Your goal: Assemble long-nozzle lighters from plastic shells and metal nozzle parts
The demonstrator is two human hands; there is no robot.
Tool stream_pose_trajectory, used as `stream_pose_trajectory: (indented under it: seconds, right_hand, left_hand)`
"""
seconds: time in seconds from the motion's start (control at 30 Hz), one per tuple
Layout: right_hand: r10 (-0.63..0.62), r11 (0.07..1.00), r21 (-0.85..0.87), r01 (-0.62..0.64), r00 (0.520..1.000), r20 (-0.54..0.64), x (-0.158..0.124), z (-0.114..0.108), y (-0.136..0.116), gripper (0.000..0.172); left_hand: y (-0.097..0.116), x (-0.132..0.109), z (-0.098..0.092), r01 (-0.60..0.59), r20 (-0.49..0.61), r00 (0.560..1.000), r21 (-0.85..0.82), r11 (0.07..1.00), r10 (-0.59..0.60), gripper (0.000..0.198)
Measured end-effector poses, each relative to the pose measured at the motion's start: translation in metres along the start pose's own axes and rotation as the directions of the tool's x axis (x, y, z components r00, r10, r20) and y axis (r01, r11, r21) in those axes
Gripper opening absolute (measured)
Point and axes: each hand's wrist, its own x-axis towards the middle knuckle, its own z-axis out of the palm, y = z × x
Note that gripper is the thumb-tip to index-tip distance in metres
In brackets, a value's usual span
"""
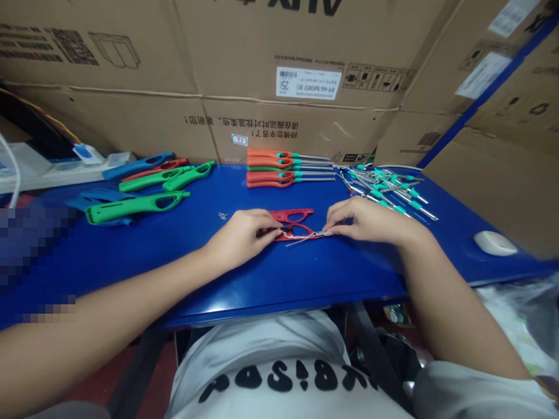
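Observation:
Two red lighter casing halves lie at the table's middle, the back half (pixel 301 215) behind the front half (pixel 301 227). My left hand (pixel 251 235) is closed in a pinch at the left end of the front half; a small dark piece shows by its fingertips, its kind unclear. My right hand (pixel 356 220) pinches a small grey metal part (pixel 320 233) over the right end of that half. White wires (pixel 299 237) run between the two hands. A thin metal rod (pixel 299 241) slants just in front of the casing.
Several assembled orange and red lighters (pixel 269 178) are lined up behind. Metal lighter tubes with teal collars (pixel 384 186) are heaped at right. Green casings (pixel 135 208) and blue ones lie left. Small metal bits (pixel 223 215) sit near my left hand. A white mouse-shaped object (pixel 495 243) is far right.

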Motion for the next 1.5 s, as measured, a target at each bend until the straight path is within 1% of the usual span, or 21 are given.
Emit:
stream_pose_trajectory:
  seconds: [0.1, 0.23, 0.33, 0.4, 0.47, 0.57, 0.67, 0.8, 0.9, 1.0, 1.1, 1.2, 1.27, 1.33, 1.4, 1.5]
  right_hand:
    - [-0.022, 0.986, -0.168, 0.016, 0.999, -0.034, -0.004, 0.005, -0.009, 0.020]
    - [-0.021, 0.923, -0.385, -0.011, 0.996, -0.081, -0.009, 0.015, -0.020, 0.024]
    - [-0.005, 0.870, -0.491, -0.033, 0.997, -0.077, -0.012, 0.019, -0.027, 0.027]
    - [0.000, 0.849, -0.528, -0.030, 0.998, -0.057, -0.014, 0.020, -0.031, 0.029]
    - [-0.008, 0.840, -0.542, -0.018, 0.999, -0.047, -0.016, 0.021, -0.034, 0.029]
    - [-0.015, 0.849, -0.529, -0.020, 0.998, -0.061, -0.017, 0.022, -0.034, 0.028]
    - [0.010, 0.881, -0.472, -0.042, 0.997, -0.071, -0.017, 0.021, -0.032, 0.025]
    - [0.047, 0.903, -0.426, -0.055, 0.998, -0.030, -0.013, 0.018, -0.030, 0.022]
    - [0.059, 0.886, -0.460, -0.058, 0.998, -0.012, -0.011, 0.016, -0.034, 0.023]
    - [0.072, 0.849, -0.525, -0.062, 0.997, -0.002, -0.009, 0.017, -0.040, 0.024]
    - [0.074, 0.825, -0.562, -0.062, 0.997, -0.002, -0.010, 0.019, -0.043, 0.024]
    - [0.090, 0.829, -0.553, -0.079, 0.996, -0.008, -0.011, 0.020, -0.043, 0.024]
    - [0.104, 0.833, -0.546, -0.092, 0.995, -0.008, -0.012, 0.020, -0.042, 0.024]
    - [0.109, 0.829, -0.551, -0.095, 0.994, -0.006, -0.012, 0.021, -0.042, 0.024]
    - [0.116, 0.820, -0.564, -0.101, 0.993, -0.009, -0.011, 0.021, -0.044, 0.023]
    - [0.150, 0.808, -0.576, -0.124, 0.989, -0.003, -0.010, 0.022, -0.047, 0.022]
  left_hand:
    - [0.001, 0.000, -0.001, 0.020, -0.004, 1.000, -0.008, 1.000, -0.020, 0.016]
    - [0.001, 0.001, -0.001, 0.058, -0.023, 0.998, -0.022, 0.998, -0.058, 0.017]
    - [0.001, 0.001, -0.001, 0.079, -0.016, 0.997, -0.038, 0.996, -0.080, 0.018]
    - [0.002, 0.001, -0.001, 0.086, -0.005, 0.996, -0.041, 0.995, -0.087, 0.019]
    - [0.002, 0.002, -0.001, 0.085, 0.004, 0.996, -0.042, 0.996, -0.085, 0.019]
    - [0.002, 0.002, -0.002, 0.081, 0.012, 0.997, -0.046, 0.996, -0.081, 0.020]
    - [0.002, 0.002, -0.002, 0.082, 0.027, 0.996, -0.057, 0.995, -0.081, 0.020]
    - [0.002, 0.002, -0.002, 0.070, 0.039, 0.997, -0.076, 0.995, -0.068, 0.020]
    - [0.002, 0.001, -0.002, 0.051, 0.040, 0.998, -0.086, 0.995, -0.048, 0.020]
    - [0.002, 0.001, -0.002, 0.032, 0.037, 0.999, -0.085, 0.996, -0.029, 0.020]
    - [0.001, 0.002, -0.001, 0.046, 0.040, 0.998, -0.072, 0.996, -0.043, 0.019]
    - [0.002, 0.002, 0.001, 0.069, 0.048, 0.997, -0.050, 0.996, -0.066, 0.019]
    - [0.003, 0.001, 0.003, 0.072, 0.058, 0.996, -0.012, 0.997, -0.071, 0.019]
    - [0.004, 0.000, 0.003, 0.049, 0.084, 0.995, 0.060, 0.997, -0.054, 0.021]
    - [0.006, -0.003, 0.002, 0.003, 0.113, 0.993, 0.168, 0.986, -0.022, 0.024]
    - [0.011, -0.006, -0.003, -0.095, 0.158, 0.986, 0.327, 0.940, 0.045, 0.031]
